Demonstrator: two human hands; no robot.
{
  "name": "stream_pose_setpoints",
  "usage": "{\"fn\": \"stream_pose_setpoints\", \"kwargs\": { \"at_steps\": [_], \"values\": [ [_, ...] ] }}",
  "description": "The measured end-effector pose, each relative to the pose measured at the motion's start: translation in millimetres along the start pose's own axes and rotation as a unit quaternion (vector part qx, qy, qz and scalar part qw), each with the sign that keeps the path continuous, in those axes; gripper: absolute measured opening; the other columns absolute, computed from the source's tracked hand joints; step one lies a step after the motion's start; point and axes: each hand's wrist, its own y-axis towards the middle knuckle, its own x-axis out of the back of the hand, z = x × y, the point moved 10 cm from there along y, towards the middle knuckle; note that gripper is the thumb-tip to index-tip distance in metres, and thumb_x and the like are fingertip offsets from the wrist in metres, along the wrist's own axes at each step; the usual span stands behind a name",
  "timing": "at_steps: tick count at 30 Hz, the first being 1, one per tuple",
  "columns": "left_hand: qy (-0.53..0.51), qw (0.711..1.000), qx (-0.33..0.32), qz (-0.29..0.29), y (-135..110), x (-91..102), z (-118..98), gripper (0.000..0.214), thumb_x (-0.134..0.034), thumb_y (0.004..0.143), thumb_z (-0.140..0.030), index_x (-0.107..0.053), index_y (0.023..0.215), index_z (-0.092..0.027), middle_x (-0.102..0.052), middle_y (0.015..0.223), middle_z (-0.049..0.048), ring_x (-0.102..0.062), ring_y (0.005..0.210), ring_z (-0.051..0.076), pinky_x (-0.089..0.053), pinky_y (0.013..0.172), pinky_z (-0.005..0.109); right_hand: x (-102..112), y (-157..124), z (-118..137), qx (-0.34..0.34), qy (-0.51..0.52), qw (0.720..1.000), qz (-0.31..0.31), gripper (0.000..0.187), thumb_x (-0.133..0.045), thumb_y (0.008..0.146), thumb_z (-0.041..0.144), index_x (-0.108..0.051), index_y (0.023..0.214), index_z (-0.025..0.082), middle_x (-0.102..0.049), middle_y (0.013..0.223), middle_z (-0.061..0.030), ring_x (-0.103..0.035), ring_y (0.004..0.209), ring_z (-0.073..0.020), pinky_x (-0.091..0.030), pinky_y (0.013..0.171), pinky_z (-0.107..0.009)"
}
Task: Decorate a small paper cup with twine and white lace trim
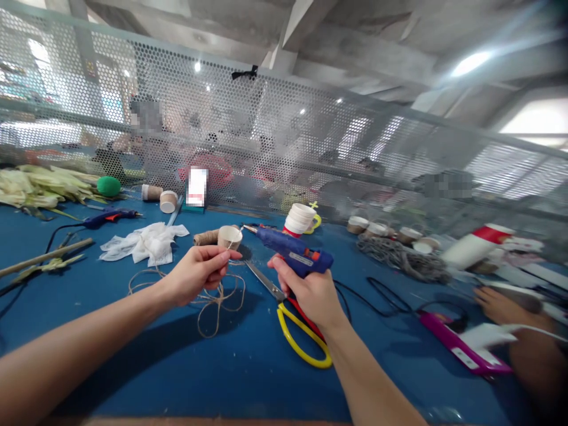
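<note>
My right hand (308, 290) grips a blue hot glue gun (290, 248) whose nozzle points left. Thumb and fingers of my left hand (202, 272) are pinched on the end of a thin twine (219, 299), which falls in loose loops onto the table. The gun's nozzle is close above the pinched end. Just behind my left fingers stands a small paper cup (229, 236), with a spool of twine (206, 237) lying beside it. Scissors (306, 337) with yellow and red handles lie under my right hand.
On the blue table (177, 373) are a crumpled white cloth (146, 242), a second glue gun (110, 216), stacked white cups (299, 218) and grey cord (402, 257). A purple power strip (464, 343) and another person's hand (506, 305) are at right. A perforated metal screen (266, 136) stands behind.
</note>
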Motion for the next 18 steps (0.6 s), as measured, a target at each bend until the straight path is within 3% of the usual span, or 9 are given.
{"fn": "stream_pose_setpoints", "kwargs": {
  "at_steps": [5, 11, 14, 18],
  "values": [
    [0.0, 1.0, -0.005, 0.006, 0, -1.5, -1, 0.024, -0.06, 0.073, -0.03, -0.064, 0.088, -0.012, -0.041, 0.053, -0.0046, -0.024, 0.041, 0.002, -0.012, 0.04, 0.021, -1, 2, -8, -0.046, 0.027, 0.999, 0.011, 0.027, -0.056, 0.075, 0.037, -0.061, 0.065, 0.012, -0.045, 0.039, 0.004, -0.042, 0.036, -0.0072, -0.038, 0.038, -0.021],
    [0.0, 1.0, -0.009, 0.002, 0, -0.1, -4, 0.019, -0.058, 0.075, -0.028, -0.064, 0.085, -0.013, -0.041, 0.053, -0.0045, -0.026, 0.041, 0.002, -0.012, 0.041, 0.021, 8, 15, -27, -0.09, 0.147, 0.985, 0.007, 0.023, -0.059, 0.072, 0.034, -0.061, 0.077, 0.012, -0.049, 0.045, 0.004, -0.043, 0.039, -0.0074, -0.036, 0.038, -0.02],
    [0.009, 1.0, -0.016, -0.005, 0, 1.1, -5, 0.019, -0.057, 0.075, -0.029, -0.064, 0.085, -0.013, -0.041, 0.053, -0.0045, -0.026, 0.041, 0.002, -0.012, 0.041, 0.021, 26, 30, -53, -0.138, 0.169, 0.975, -0.05, 0.021, -0.067, 0.064, 0.028, -0.062, 0.077, 0.012, -0.058, 0.06, 0.0003, -0.051, 0.052, -0.0079, -0.042, 0.046, -0.019],
    [0.028, 0.999, -0.028, -0.008, -1, 0.9, -7, 0.023, -0.059, 0.074, -0.031, -0.063, 0.087, -0.013, -0.04, 0.053, -0.0048, -0.027, 0.041, 0.002, -0.013, 0.041, 0.021, 32, 43, -105, -0.261, 0.113, 0.957, -0.052, 0.01, -0.063, 0.068, 0.02, -0.059, 0.072, 0.012, -0.054, 0.054, 0.0021, -0.047, 0.045, -0.0053, -0.038, 0.04, -0.016]
  ]
}}
